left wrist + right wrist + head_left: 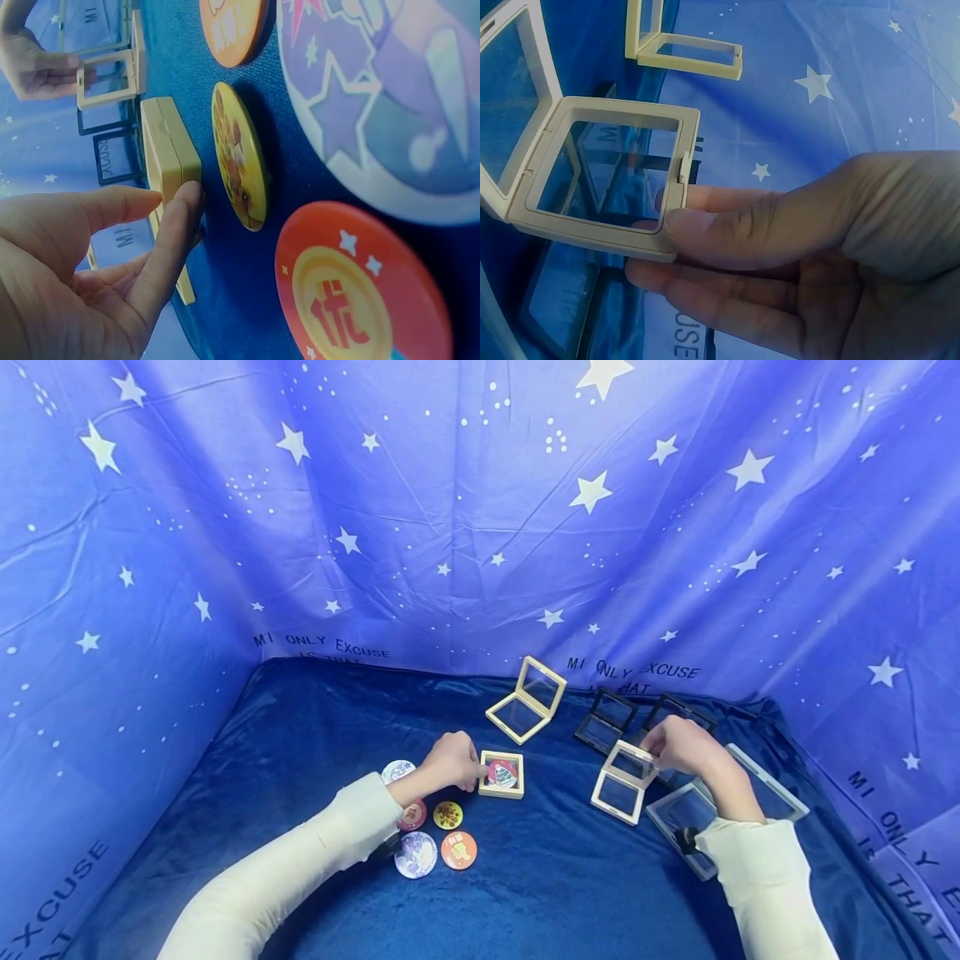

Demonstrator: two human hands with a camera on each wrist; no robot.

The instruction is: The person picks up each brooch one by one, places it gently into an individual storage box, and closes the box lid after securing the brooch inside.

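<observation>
My left hand (452,762) pinches a corner of a closed cream display frame (502,774) between thumb and fingers. Behind its clear window is a red badge (503,773) with a striped, hat-like picture. In the left wrist view the frame (171,142) lies at the thumb and fingertips. My right hand (678,746) grips the raised half of an open, pale pinkish-white frame (620,783) by its edge. The right wrist view shows the thumb on the rim of that hinged frame (604,241), with fingers behind it. Its clear panes hold nothing.
Round badges lie near the left hand: yellow (447,815), orange (459,850), purple (416,855), red (413,814) and pale (398,771). An open cream frame (519,717) stands at the back. Black frames (606,720) and pale grey frames (768,783) lie around the right hand.
</observation>
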